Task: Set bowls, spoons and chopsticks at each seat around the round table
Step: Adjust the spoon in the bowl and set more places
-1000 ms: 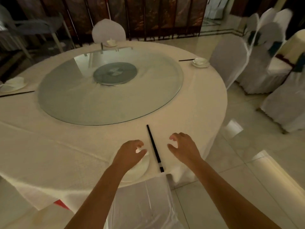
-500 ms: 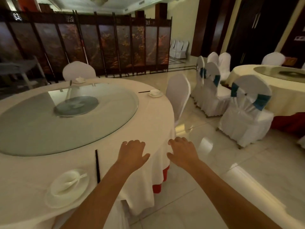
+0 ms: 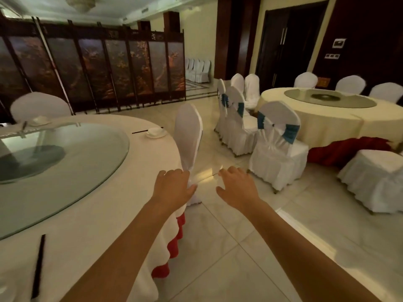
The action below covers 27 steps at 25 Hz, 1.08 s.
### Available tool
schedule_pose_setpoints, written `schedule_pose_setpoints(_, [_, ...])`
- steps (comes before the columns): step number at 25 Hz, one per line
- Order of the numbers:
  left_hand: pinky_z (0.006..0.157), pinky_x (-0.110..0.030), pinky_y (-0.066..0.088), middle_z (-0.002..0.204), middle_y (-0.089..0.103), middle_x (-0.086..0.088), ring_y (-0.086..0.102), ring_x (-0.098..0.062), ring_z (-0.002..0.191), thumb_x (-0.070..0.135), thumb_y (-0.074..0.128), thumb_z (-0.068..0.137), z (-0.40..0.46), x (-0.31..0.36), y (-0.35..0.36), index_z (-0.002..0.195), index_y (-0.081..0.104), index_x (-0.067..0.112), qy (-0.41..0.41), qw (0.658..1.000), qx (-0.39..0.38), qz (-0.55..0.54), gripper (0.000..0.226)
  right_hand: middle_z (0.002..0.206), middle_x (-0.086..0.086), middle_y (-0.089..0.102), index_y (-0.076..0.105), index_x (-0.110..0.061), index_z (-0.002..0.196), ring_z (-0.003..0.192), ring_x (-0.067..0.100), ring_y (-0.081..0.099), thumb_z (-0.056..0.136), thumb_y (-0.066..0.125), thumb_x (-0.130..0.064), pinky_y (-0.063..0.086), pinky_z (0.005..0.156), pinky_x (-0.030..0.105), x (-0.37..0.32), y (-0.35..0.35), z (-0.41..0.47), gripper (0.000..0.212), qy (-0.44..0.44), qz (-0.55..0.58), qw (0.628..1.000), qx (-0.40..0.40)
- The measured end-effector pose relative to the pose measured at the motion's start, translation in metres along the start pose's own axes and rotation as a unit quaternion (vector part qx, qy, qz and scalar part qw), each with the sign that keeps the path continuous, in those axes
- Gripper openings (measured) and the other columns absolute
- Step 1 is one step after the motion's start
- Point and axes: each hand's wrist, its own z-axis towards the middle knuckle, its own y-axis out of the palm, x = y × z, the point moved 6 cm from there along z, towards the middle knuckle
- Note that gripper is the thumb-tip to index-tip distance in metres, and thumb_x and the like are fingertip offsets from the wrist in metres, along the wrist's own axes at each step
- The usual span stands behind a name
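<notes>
The round table (image 3: pixel 113 219) with a cream cloth and a glass turntable (image 3: pixel 54 162) fills the left. Black chopsticks (image 3: pixel 38 265) lie near its front edge at lower left. A white bowl on a saucer (image 3: pixel 156 132) with chopsticks (image 3: pixel 139 131) beside it sits at the far right seat. Another bowl setting (image 3: pixel 40 120) stands at the back. My left hand (image 3: pixel 173 188) hovers over the table's right edge, fingers apart, holding nothing. My right hand (image 3: pixel 236 188) is over the floor, open and holding nothing.
A white-covered chair (image 3: pixel 188 138) stands at the table's right side. More covered chairs (image 3: pixel 274 144) and a second round table (image 3: pixel 331 114) are to the right. A folding screen (image 3: pixel 98 70) lines the back. Tiled floor lies between the tables.
The view has swung right and up, away from the bowl setting and chopsticks at the near seat. Both hands left that setting and now reach toward the table's right edge and the floor.
</notes>
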Motion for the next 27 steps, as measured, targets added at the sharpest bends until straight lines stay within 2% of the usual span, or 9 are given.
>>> schedule_pose_setpoints(4, [0.09, -0.035, 0.039, 0.109, 0.064, -0.003, 0.06, -0.022, 0.101, 0.049, 0.038, 0.092, 0.07, 0.03, 0.02, 0.115, 0.055, 0.017, 0.029, 1.0, -0.008, -0.007, 0.043, 0.123, 0.009, 0.053, 0.05, -0.014, 0.123, 0.114, 0.028, 0.048, 0.089, 0.052, -0.033, 0.04, 0.094, 0.04, 0.051, 0.005, 0.049, 0.039, 0.021, -0.004, 1.0, -0.005])
schedule_pose_setpoints(9, [0.086, -0.035, 0.044, 0.103, 0.066, -0.004, 0.062, -0.024, 0.094, 0.048, 0.041, 0.091, 0.191, 0.047, 0.037, 0.104, 0.056, 0.015, 0.047, 0.998, 0.005, -0.043, 0.039, 0.13, 0.01, 0.051, 0.049, -0.014, 0.125, 0.12, 0.028, 0.046, 0.091, 0.051, -0.033, 0.039, 0.099, 0.041, 0.114, -0.009, 0.146, 0.039, 0.035, -0.004, 0.999, -0.005])
schedule_pose_setpoints(17, [0.088, -0.035, 0.042, 0.11, 0.064, -0.002, 0.059, -0.022, 0.1, 0.049, 0.04, 0.09, 0.36, 0.103, 0.079, 0.113, 0.055, 0.017, 0.095, 0.995, 0.009, -0.033, 0.042, 0.133, 0.008, 0.048, 0.046, -0.017, 0.128, 0.121, 0.027, 0.044, 0.092, 0.049, -0.035, 0.037, 0.099, 0.038, 0.231, -0.002, 0.268, 0.041, 0.085, 0.003, 0.996, -0.009])
schedule_pose_setpoints(23, [0.089, -0.034, 0.037, 0.11, 0.063, 0.0, 0.058, -0.02, 0.101, 0.049, 0.04, 0.09, 0.469, 0.132, 0.126, 0.113, 0.055, 0.019, 0.057, 0.998, 0.013, -0.012, 0.041, 0.13, 0.006, 0.049, 0.048, -0.017, 0.126, 0.118, 0.025, 0.046, 0.092, 0.049, -0.036, 0.038, 0.098, 0.037, 0.314, 0.026, 0.366, 0.04, 0.045, 0.008, 0.999, -0.024])
schedule_pose_setpoints(27, [0.088, -0.034, 0.037, 0.11, 0.063, 0.0, 0.058, -0.02, 0.101, 0.049, 0.04, 0.091, 0.549, 0.141, 0.145, 0.114, 0.054, 0.02, 0.013, 1.0, 0.018, -0.002, 0.04, 0.133, 0.007, 0.049, 0.047, -0.017, 0.129, 0.121, 0.025, 0.045, 0.093, 0.049, -0.034, 0.039, 0.105, 0.04, 0.363, 0.023, 0.451, 0.04, 0.0, 0.046, 0.998, -0.036])
